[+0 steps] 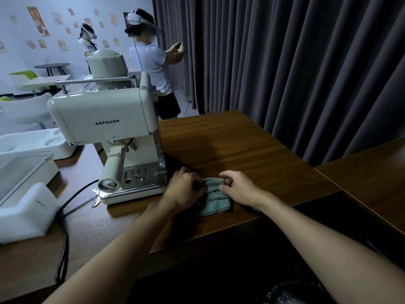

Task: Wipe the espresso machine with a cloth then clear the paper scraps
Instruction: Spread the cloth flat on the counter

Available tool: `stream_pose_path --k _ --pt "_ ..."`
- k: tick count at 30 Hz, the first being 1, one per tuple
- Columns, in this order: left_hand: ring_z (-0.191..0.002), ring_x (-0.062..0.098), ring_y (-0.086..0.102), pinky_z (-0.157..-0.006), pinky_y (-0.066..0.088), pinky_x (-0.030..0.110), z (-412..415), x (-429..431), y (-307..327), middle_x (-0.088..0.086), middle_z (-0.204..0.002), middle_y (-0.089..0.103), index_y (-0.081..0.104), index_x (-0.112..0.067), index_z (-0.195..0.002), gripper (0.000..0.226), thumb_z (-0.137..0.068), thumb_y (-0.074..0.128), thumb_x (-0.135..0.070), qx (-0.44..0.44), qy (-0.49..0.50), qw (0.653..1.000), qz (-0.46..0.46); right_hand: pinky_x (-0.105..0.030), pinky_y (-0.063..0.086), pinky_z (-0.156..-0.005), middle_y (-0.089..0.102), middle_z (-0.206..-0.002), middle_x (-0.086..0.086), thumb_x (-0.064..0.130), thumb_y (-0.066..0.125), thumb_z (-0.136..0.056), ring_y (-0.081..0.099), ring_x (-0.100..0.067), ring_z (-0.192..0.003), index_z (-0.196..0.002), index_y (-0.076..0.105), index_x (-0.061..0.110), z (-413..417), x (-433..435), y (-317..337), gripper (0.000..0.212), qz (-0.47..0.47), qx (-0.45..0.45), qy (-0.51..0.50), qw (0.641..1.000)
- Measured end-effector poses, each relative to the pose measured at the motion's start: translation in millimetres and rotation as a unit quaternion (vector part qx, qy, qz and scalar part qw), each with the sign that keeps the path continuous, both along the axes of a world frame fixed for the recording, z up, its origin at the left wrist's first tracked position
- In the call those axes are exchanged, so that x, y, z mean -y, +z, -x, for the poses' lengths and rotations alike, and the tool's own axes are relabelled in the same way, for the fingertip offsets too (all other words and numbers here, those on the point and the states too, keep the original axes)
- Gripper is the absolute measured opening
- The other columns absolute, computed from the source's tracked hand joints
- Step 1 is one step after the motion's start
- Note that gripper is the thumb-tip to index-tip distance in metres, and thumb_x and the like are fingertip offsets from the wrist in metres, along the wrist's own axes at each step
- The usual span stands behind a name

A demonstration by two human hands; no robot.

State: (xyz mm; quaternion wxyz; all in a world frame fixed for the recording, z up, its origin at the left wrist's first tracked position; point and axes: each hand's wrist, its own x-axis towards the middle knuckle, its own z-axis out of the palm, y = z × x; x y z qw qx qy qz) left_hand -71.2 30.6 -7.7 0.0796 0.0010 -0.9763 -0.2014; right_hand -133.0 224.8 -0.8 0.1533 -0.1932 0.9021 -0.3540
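My left grip [186,187] and right grip [238,187] pinched the cloth [215,200] at the desk's [241,145] front edge. I judged it needed firm bunching

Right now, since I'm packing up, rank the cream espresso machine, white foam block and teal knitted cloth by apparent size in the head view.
1. Cream espresso machine, largest.
2. White foam block, partly out of frame.
3. Teal knitted cloth, smallest, though bunched and partly covered, so its full size is unsure.
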Motion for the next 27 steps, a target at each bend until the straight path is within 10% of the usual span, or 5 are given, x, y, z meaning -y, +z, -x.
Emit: stream_pose_path --k 5,10,18,21,27 --pt "-0.098 0.022 0.064 -0.083 0.052 0.038 -3 2 5 0.003 -0.105 0.069 0.068 -0.015 -0.101 0.015 -0.091 0.070 -0.026 -0.004 -0.022 0.999 -0.036 -0.045 0.040 -0.101 0.058 -0.114 0.001 0.035 0.063 -0.091 0.053 -0.021 -0.111 -0.097 0.057 0.031 -1 3 -1 0.009 -0.012 -0.038 0.008 0.999" --pt "-0.085 0.008 0.054 -0.073 0.042 0.026 -6 1 23 -0.006 -0.098 0.058 0.061 -0.015 -0.104 0.016 -0.091 0.071 -0.015 -0.052 -0.043 0.990 -0.126 -0.024 0.047 -0.063 0.064 -0.095 0.001 0.016 0.064 -0.090 0.061 -0.013 -0.086 -0.095 0.064 0.021 3 -1 18 0.007 0.095 -0.082 -0.010 0.992" --pt "-0.095 0.000 0.059 -0.077 0.051 0.011 -22 0 64 -0.014 -0.111 0.060 0.064 -0.020 -0.115 0.025 -0.091 0.069 -0.027 -0.074 -0.093 0.987 -0.111 -0.021 0.054 -0.073 0.065 -0.097 0.005 0.013 0.069 -0.084 0.062 -0.008 -0.089 -0.095 0.066 0.019 0 -20 56 0.013 0.129 -0.143 0.061 0.979" --pt "-0.084 0.002 0.065 -0.070 0.054 0.021 -31 2 48 -0.010 -0.094 0.068 0.070 -0.021 -0.101 0.024 -0.094 0.061 -0.043 -0.025 -0.113 0.985 -0.127 -0.025 0.050 -0.083 0.067 -0.103 0.006 0.019 0.066 -0.087 0.063 -0.010 -0.097 -0.097 0.069 0.021 -5 -31 43 0.011 0.011 -0.012 0.138 0.990" --pt "-0.114 0.017 0.060 -0.094 0.051 0.043 -23 0 8 -0.002 -0.124 0.063 0.068 -0.022 -0.122 0.049 -0.088 0.058 -0.055 0.014 -0.090 0.996 -0.016 -0.033 0.037 -0.103 0.051 -0.121 0.018 0.040 0.067 -0.088 0.043 -0.007 -0.120 -0.121 0.061 0.034 -7 -33 -1 0.033 -0.019 -0.107 0.108 0.988"
